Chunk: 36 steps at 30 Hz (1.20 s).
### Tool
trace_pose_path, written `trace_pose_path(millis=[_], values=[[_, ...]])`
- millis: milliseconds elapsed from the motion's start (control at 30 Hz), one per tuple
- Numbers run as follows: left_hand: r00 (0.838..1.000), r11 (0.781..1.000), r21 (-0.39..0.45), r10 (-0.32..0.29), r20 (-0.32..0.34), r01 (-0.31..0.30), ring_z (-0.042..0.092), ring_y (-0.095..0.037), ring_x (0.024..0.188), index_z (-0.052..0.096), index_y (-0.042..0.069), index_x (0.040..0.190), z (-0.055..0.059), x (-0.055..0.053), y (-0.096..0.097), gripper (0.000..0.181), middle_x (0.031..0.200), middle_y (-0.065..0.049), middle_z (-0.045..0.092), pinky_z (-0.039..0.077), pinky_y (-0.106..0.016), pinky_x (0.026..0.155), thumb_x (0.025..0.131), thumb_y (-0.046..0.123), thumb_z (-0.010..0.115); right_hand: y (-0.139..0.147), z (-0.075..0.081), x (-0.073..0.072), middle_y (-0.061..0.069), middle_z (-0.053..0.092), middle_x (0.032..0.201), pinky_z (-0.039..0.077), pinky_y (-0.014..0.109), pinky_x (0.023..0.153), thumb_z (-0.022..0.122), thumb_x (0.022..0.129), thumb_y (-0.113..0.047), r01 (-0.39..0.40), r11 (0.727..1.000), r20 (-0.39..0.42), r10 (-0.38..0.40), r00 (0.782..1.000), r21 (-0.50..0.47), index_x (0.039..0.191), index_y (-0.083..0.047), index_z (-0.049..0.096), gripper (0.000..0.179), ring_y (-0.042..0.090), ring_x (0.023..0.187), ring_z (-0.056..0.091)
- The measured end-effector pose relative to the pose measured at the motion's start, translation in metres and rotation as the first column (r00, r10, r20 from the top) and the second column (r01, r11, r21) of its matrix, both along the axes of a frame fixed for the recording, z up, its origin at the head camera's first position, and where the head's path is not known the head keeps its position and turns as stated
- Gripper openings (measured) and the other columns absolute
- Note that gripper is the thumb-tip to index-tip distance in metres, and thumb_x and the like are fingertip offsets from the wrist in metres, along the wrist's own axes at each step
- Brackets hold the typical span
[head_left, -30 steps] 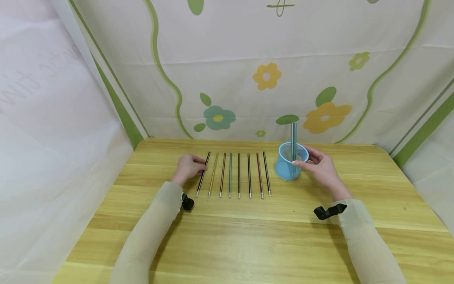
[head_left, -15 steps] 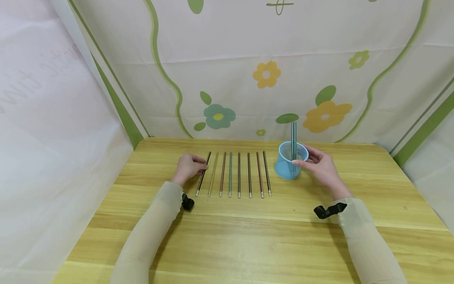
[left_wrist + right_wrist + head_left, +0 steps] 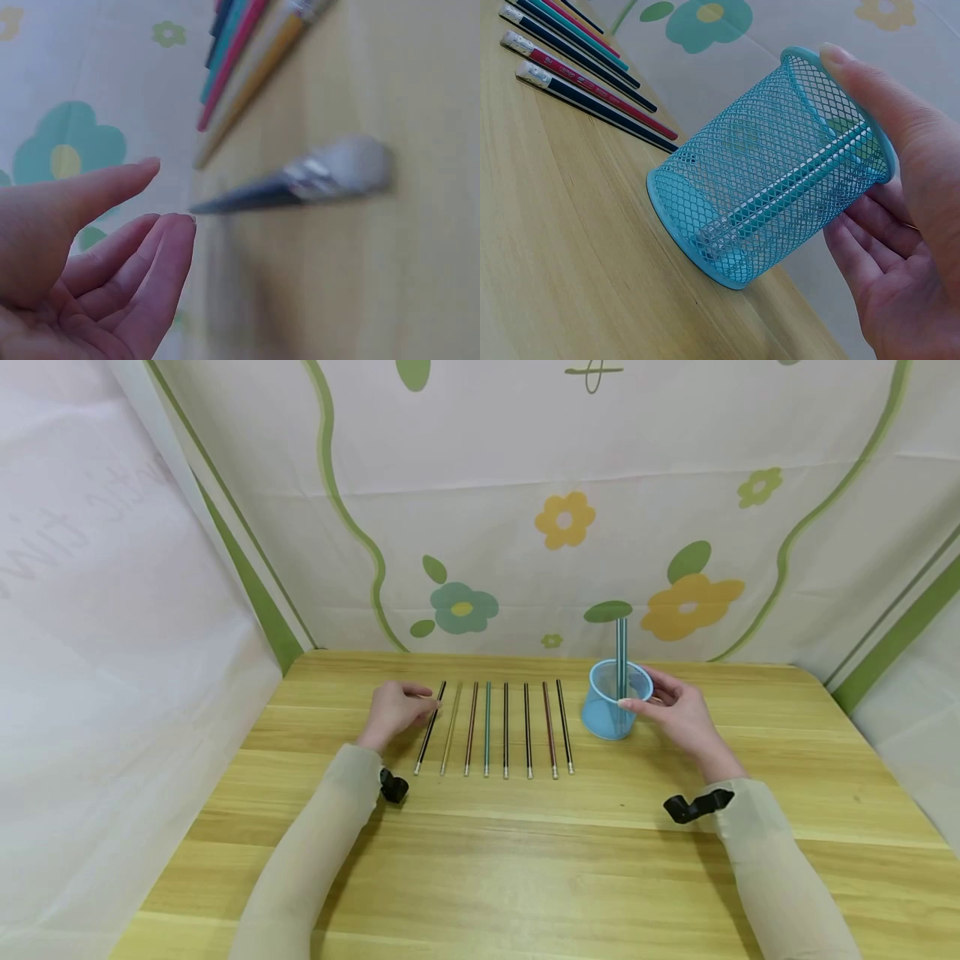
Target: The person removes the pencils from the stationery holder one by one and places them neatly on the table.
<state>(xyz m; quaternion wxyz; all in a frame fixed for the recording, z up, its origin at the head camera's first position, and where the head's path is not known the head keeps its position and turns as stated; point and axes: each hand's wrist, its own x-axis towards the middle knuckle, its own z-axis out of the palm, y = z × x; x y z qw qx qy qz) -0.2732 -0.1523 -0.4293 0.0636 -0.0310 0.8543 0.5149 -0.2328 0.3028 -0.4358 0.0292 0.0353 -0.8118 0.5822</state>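
Observation:
A row of several eraser-tipped pencils lies on the wooden table, with a black pencil (image 3: 430,728) leftmost and a yellow pencil (image 3: 451,731) beside it. My left hand (image 3: 396,710) is just left of the black pencil. In the left wrist view its thumb and fingers (image 3: 161,262) are apart with nothing between them, fingertips close to that pencil's far end. My right hand (image 3: 678,714) grips the rim of a blue mesh pencil cup (image 3: 603,714), thumb over the near side. Green pencils (image 3: 622,647) stand inside it, eraser ends down. The cup is at the table's right side.
The rest of the row includes a red pencil (image 3: 471,731), a green pencil (image 3: 487,731) and a black pencil (image 3: 564,727) nearest the cup. A floral curtain (image 3: 517,568) hangs behind the table's (image 3: 510,877) back edge. Black camera mounts sit on both wrists.
My left hand has let go of the leftmost black pencil and shifted slightly up and left, its fingers loosening. The right hand and the pencil cup have stayed in place.

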Motion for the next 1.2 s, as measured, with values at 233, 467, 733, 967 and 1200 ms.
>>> trace_pose_path(millis=[233, 467, 733, 967, 1200], values=[[0.993, 0.998, -0.025, -0.054, -0.103, 0.051, 0.070, -0.023, 0.093, 0.073, 0.007, 0.122, 0.022, 0.000, 0.017, 0.040, 0.108, -0.009, 0.073, 0.061, -0.035, 0.079, 0.089, 0.029, 0.082, 0.001, -0.001, 0.000, 0.022, 0.049, 0.149, 0.050, 0.013, 0.091, 0.082, 0.089, -0.031, -0.001, 1.000, 0.004, 0.001, 1.000, -0.010, 0.155, -0.007, 0.043, 0.080, 0.034, 0.133, 0.051], [0.973, 0.992, 0.058, -0.093, -0.212, 0.108, 0.069, -0.019, 0.103, 0.073, 0.011, 0.124, 0.037, -0.002, 0.050, 0.041, 0.114, -0.005, 0.073, 0.057, -0.036, 0.091, 0.088, 0.030, 0.083, 0.000, -0.002, 0.000, 0.021, 0.049, 0.149, 0.050, 0.013, 0.092, 0.082, 0.089, -0.030, -0.001, 1.000, 0.002, 0.001, 1.000, -0.019, 0.155, -0.008, 0.043, 0.080, 0.035, 0.133, 0.051], [0.963, 0.976, 0.155, -0.110, -0.246, 0.152, 0.068, -0.016, 0.107, 0.069, 0.009, 0.130, 0.041, -0.007, 0.088, 0.050, 0.119, -0.003, 0.072, 0.055, -0.032, 0.096, 0.087, 0.031, 0.085, 0.000, -0.004, -0.002, 0.021, 0.049, 0.149, 0.050, 0.014, 0.092, 0.082, 0.090, -0.028, -0.003, 1.000, -0.009, 0.003, 1.000, -0.023, 0.154, -0.007, 0.043, 0.078, 0.036, 0.134, 0.051], [0.956, 0.964, 0.191, -0.131, -0.261, 0.184, 0.067, -0.014, 0.107, 0.068, 0.010, 0.131, 0.041, -0.012, 0.119, 0.050, 0.122, -0.004, 0.071, 0.055, -0.030, 0.094, 0.087, 0.028, 0.084, 0.001, -0.004, -0.001, 0.021, 0.050, 0.149, 0.050, 0.013, 0.091, 0.082, 0.089, -0.029, -0.004, 1.000, -0.014, 0.004, 1.000, -0.013, 0.154, -0.007, 0.044, 0.078, 0.036, 0.133, 0.051], [0.941, 0.938, 0.237, -0.179, -0.288, 0.251, 0.067, -0.017, 0.108, 0.067, 0.005, 0.131, 0.042, -0.017, 0.154, 0.050, 0.122, -0.007, 0.070, 0.055, -0.028, 0.093, 0.087, 0.022, 0.085, 0.000, -0.003, 0.000, 0.022, 0.050, 0.148, 0.050, 0.014, 0.092, 0.083, 0.089, -0.029, -0.006, 1.000, -0.018, 0.006, 1.000, -0.013, 0.154, -0.007, 0.045, 0.078, 0.036, 0.133, 0.051]])
